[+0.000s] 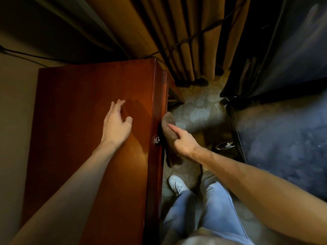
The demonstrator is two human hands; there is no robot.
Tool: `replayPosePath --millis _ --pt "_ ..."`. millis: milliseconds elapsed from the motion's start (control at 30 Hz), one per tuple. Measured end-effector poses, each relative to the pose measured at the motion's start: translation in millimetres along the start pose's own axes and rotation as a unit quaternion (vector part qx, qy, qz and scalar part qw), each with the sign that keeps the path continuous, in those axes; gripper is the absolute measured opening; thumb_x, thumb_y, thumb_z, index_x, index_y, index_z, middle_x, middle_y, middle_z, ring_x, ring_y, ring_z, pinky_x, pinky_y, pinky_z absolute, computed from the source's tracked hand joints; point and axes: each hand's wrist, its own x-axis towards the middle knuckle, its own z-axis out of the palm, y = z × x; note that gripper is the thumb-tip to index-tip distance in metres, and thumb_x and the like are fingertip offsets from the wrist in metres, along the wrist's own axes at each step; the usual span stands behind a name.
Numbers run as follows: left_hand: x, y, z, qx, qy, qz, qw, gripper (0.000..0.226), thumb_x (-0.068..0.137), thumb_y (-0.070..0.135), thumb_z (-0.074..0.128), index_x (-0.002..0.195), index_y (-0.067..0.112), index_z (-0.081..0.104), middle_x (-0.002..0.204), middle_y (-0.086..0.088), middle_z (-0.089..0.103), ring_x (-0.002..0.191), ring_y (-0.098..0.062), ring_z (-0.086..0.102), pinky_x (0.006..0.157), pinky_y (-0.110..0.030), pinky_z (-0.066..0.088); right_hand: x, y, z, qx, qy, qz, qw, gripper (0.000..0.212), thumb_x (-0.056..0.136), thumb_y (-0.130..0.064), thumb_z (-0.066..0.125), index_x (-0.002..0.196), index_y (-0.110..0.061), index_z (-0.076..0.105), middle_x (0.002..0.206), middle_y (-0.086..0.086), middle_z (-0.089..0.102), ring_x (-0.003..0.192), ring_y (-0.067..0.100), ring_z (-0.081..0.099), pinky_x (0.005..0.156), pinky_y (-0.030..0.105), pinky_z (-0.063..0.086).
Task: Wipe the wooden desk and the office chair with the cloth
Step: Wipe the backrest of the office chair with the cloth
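1. The wooden desk (79, 121) ran up the left of the view, its glossy red-brown top bare around the left hand (116, 126).
2. That hand rested on the top with its fingers loosely spread and bent, the tips touching the wood and the thumb held apart.
3. The right hand (184, 142) gripped the brown cloth (168, 124) against the desk's front edge, just above a small metal knob (156, 139). Its index finger lay straight along the cloth and the other fingers curled round it.
4. The loose end of the cloth hung down below the hand, beside the edge.
5. A dark padded seat (283, 138) stood well apart on the right; in the dim light it was probably the office chair.
6. Tan curtains (194, 41) hung behind, crossed by a black cable (203, 32).
7. Patterned carpet (198, 110) lay between desk and seat, with a white shoe (176, 183) and blue jeans (203, 218) lower down.
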Motion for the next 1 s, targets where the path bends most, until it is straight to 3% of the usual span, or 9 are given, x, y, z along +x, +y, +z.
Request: replayPosePath --millis 100,233,400,467,533,667,767,933,1000 --pt "3 -8 -5 -0.002 0.003 -0.009 1.000 0.062 0.102 0.026 0.057 0.157 0.037 0.031 0.170 -0.003 0.020 0.144 -0.033 0.045 0.115 -0.055 0.042 -1 -8 19 -0.158 -0.051 -0.049 0.985 0.079 0.095 0.003 0.047 0.162 -0.032 0.026 0.170 -0.005 0.023 0.154 0.023 0.027 0.127 0.040 0.021" --pt "-1 -17 -9 -0.041 -0.012 -0.024 0.999 0.061 0.096 0.036 0.055 0.149 0.049 0.028 0.158 -0.009 0.044 0.131 -0.046 0.055 0.102 -0.060 0.052 -11 0 31 -0.274 -0.062 -0.088 0.956 0.082 0.092 0.001 0.049 0.163 -0.033 0.024 0.171 -0.010 0.016 0.156 0.023 0.023 0.127 0.045 0.023" --pt "-13 -24 1 -0.030 -0.039 -0.020 0.999 0.061 0.091 0.043 0.052 0.146 0.051 0.027 0.158 -0.007 0.044 0.129 -0.043 0.058 0.101 -0.059 0.053 -19 2 31 -0.379 -0.056 -0.108 0.917 0.073 0.099 -0.012 0.052 0.163 -0.034 0.022 0.172 -0.004 0.012 0.157 0.031 0.016 0.123 0.060 0.024" --pt "-16 -27 6 -0.023 -0.052 -0.022 0.998 0.059 0.094 0.042 0.054 0.147 0.050 0.027 0.160 -0.004 0.040 0.130 -0.038 0.058 0.102 -0.057 0.053 -21 9 35 -0.325 -0.029 -0.091 0.941 0.072 0.100 -0.010 0.051 0.161 -0.038 0.026 0.172 -0.003 0.013 0.157 0.029 0.017 0.123 0.060 0.021" --pt "-15 -31 9 -0.021 -0.054 -0.025 0.998 0.059 0.096 0.039 0.054 0.149 0.047 0.029 0.161 -0.002 0.039 0.132 -0.039 0.056 0.103 -0.058 0.052 -14 13 37 -0.135 -0.007 -0.035 0.990 0.062 0.102 -0.009 0.047 0.156 -0.041 0.038 0.169 -0.001 0.025 0.154 0.025 0.026 0.123 0.046 0.023" --pt "-22 -42 5 -0.049 -0.030 -0.017 0.998 0.056 0.099 0.033 0.057 0.148 0.046 0.035 0.157 -0.006 0.045 0.132 -0.038 0.056 0.105 -0.059 0.050 17 5 45 0.003 0.036 0.042 0.998 0.048 0.107 -0.032 0.046 0.154 -0.038 0.041 0.158 0.006 0.043 0.140 0.030 0.047 0.118 0.046 0.039" --pt "-30 -48 0 -0.102 -0.005 -0.040 0.994 0.049 0.103 0.028 0.056 0.149 0.038 0.040 0.141 -0.023 0.056 0.087 -0.025 0.070 0.097 -0.054 0.054 27 0 53 0.005 0.043 0.075 0.996 0.050 0.107 -0.031 0.045 0.156 -0.037 0.038 0.154 0.006 0.047 0.135 0.029 0.051 0.115 0.047 0.042" --pt "-60 -51 7 -0.147 0.001 -0.038 0.988 0.046 0.104 0.025 0.054 0.148 0.033 0.044 0.126 -0.022 0.065 0.063 -0.014 0.064 0.060 -0.026 0.055 -35 0 102 0.064 0.140 0.020 0.988 0.069 0.091 -0.021 0.047 0.149 -0.057 0.034 0.153 -0.008 0.051 0.124 0.029 0.061 0.105 0.058 0.050" --pt "-72 -52 11 -0.155 0.005 -0.043 0.987 0.042 0.104 0.026 0.054 0.146 0.033 0.049 0.108 -0.017 0.071 0.054 -0.008 0.053 0.057 -0.027 0.050 -60 2 130 0.109 0.161 -0.018 0.981 0.082 0.084 -0.013 0.047 0.145 -0.064 0.028 0.153 -0.011 0.051 0.121 0.028 0.063 0.103 0.058 0.052"
